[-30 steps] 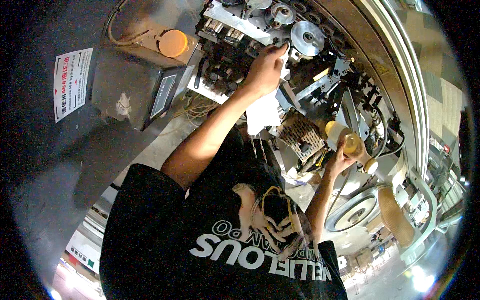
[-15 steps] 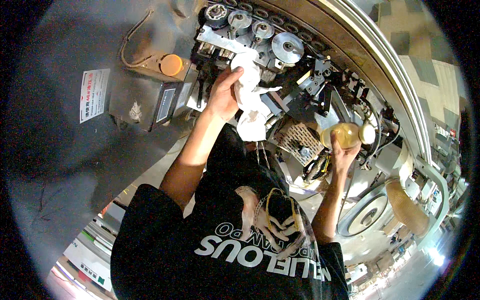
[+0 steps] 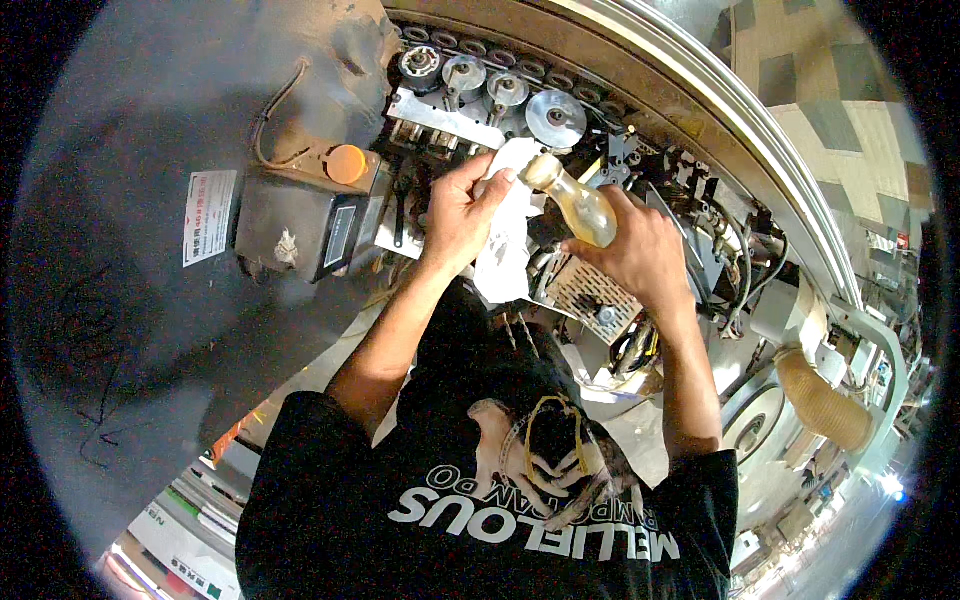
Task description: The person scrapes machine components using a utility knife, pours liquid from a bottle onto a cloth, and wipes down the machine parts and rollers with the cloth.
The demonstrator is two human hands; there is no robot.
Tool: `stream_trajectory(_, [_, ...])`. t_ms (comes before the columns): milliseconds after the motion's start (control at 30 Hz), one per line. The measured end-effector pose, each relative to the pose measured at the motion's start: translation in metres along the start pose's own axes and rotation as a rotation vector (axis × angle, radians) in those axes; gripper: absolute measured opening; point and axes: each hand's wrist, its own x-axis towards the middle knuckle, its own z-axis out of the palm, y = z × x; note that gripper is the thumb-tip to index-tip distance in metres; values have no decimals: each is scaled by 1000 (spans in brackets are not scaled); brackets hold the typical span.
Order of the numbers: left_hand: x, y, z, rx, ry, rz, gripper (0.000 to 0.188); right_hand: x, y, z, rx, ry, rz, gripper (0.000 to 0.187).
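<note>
Directions are taken from the white cloth [image 3: 508, 240], located at 12 o'clock from the view's centre. The left hand [image 3: 462, 215], at 9 o'clock, grips the cloth, thumb on top; its other fingers are partly hidden. The right hand [image 3: 645, 250], at 3 o'clock, is closed around a clear bottle [image 3: 585, 210] angled toward 10 o'clock. Whether its pale cap [image 3: 541, 173] touches the cloth cannot be determined. The hand conceals the bottle's base. Yellowish liquid shows inside; its level is unclear. At 9 o'clock, beyond the left hand, an orange cap [image 3: 346, 164] tops a box-shaped tank [image 3: 285, 218]; the tank's contents are hidden. Farther out, a white notice [image 3: 210, 218] carries red and black print. At 12 o'clock, 4 metal wheels [image 3: 507, 90] form a row. At 6 o'clock, a black T-shirt [image 3: 330, 490] bears inverted white lettering.
</note>
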Motion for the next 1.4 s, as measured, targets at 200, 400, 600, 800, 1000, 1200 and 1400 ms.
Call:
stream_trajectory(200, [6, -7, -11, 21, -3, -17, 33, 19, -19, -10, -151, -50, 3, 64])
stream_trajectory(400, [20, -26, -20, -68, 22, -28, 30, 42, -32, -9, -326, -41, -40, 64])
stream_trajectory(600, [31, -42, -31, -123, 60, -94, 28, 60, -48, -10, -417, -102, -13, 67])
stream_trajectory(800, [33, -54, -35, -312, 97, -210, 26, 69, -65, -6, -470, -119, -11, 59])
stream_trajectory(1000, [37, -64, -46, -389, 129, -276, 37, 76, -72, -7, -507, -74, -81, 52])
stream_trajectory(1200, [36, -36, -40, -339, 246, -313, 21, 87, -70, -3, -530, -81, -64, 52])
stream_trajectory(1400, [44, -54, -45, -224, 181, -169, 20, 92, -69, 1, -526, -52, -78, 53])
